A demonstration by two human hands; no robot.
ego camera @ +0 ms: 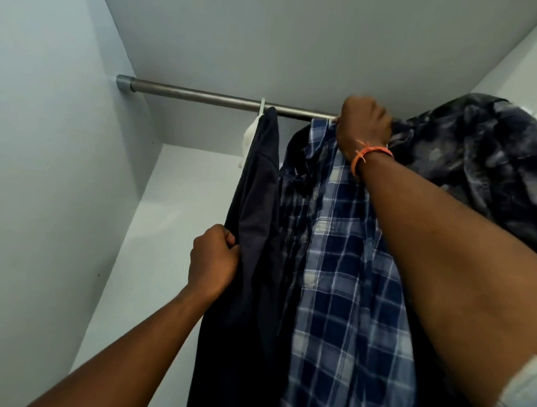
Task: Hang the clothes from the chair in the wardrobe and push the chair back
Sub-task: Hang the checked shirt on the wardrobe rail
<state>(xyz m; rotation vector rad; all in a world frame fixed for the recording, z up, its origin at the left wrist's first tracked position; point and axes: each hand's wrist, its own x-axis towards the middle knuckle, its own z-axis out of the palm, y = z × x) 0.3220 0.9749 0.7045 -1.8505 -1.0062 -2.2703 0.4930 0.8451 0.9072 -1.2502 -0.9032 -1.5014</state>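
Rail point(204, 96): dark garment point(262, 184) hung | right hand point(363, 127) gripping plaid shirt point(347, 269) hanger top at rail | left hand point(214, 259) pinching dark garment | chair unseen, likely pending

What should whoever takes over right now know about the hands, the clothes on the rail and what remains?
Left hand: pinches the edge of the dark garment, which hangs from a white hanger on the rail.
Right hand: up at the rail, gripping at the top of the plaid shirt; its hook is hidden by the hand, so seating cannot be confirmed.
A tie-dye garment is bunched to the right.
Left: confirm the shirt hangs, let go, push the chair back (not in view).
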